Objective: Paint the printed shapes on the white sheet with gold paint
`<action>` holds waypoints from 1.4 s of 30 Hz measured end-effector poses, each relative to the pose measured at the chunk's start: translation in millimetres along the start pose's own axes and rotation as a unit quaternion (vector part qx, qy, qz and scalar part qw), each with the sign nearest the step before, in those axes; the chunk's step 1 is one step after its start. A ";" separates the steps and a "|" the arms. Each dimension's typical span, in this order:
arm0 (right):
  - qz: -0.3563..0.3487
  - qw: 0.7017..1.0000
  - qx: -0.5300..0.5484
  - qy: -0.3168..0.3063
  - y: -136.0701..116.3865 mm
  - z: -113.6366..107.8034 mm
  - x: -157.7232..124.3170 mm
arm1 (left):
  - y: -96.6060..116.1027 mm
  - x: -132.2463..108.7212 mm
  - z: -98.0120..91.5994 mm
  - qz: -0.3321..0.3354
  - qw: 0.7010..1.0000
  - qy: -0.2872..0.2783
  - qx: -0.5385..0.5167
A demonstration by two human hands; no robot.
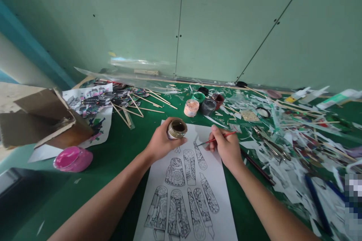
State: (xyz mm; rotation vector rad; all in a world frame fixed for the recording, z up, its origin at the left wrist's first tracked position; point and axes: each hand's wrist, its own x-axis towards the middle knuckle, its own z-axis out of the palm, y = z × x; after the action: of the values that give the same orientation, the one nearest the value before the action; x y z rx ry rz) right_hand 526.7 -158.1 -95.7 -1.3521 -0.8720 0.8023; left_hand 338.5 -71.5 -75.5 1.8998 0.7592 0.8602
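Observation:
A small open jar of brown paint (177, 128) is in my left hand (161, 141), tilted slightly so that its mouth shows. My right hand (224, 147) pinches a thin red paintbrush (223, 136). The brush tip points left and is at or just above the top of a narrow printed shape on a white sheet (158, 175); whether it touches the paper I cannot tell. Black line drawings of patterned, cut-out-like shapes (178, 211) cover the sheet. It lies on the green table (124, 196) between my forearms.
Beyond the sheet stand open paint jars, among them a peach jar (191, 108) and a dark grey jar (208, 107). A pink jar (72, 159) and a cardboard box (62, 124) are at left. Wooden sticks (135, 105) lie behind. Paper scraps (299, 173) and pliers (271, 147) crowd the right.

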 end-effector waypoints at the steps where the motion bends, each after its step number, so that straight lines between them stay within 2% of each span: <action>1: 0.002 1.000 -0.002 -0.001 0.1 -0.1 0.3 | -0.1 0.4 -0.4 -0.002 1.000 0.001 -0.003; 15: -0.001 0.997 -0.074 -0.001 -3.7 2.2 -0.8 | -0.4 -0.2 -0.6 0.010 1.000 -0.004 0.016; 24: -0.008 0.996 -0.086 -0.008 -2.7 1.4 -1.8 | -0.4 0.6 -0.4 0.008 1.000 -0.007 0.017; 30: -0.007 0.997 -0.076 0.009 -1.9 1.5 -1.4 | 0.7 0.2 -0.4 0.006 1.000 -0.010 0.017; 42: 0.001 0.993 -0.121 -0.008 -2.5 1.2 -2.4 | 1.0 0.7 -0.3 0.008 1.000 -0.009 0.022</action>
State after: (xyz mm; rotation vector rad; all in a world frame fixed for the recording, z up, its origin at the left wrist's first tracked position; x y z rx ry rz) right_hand 524.5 -159.7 -93.3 -1.5612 -1.0047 0.7257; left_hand 338.9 -71.2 -74.3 1.9524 0.7570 0.8415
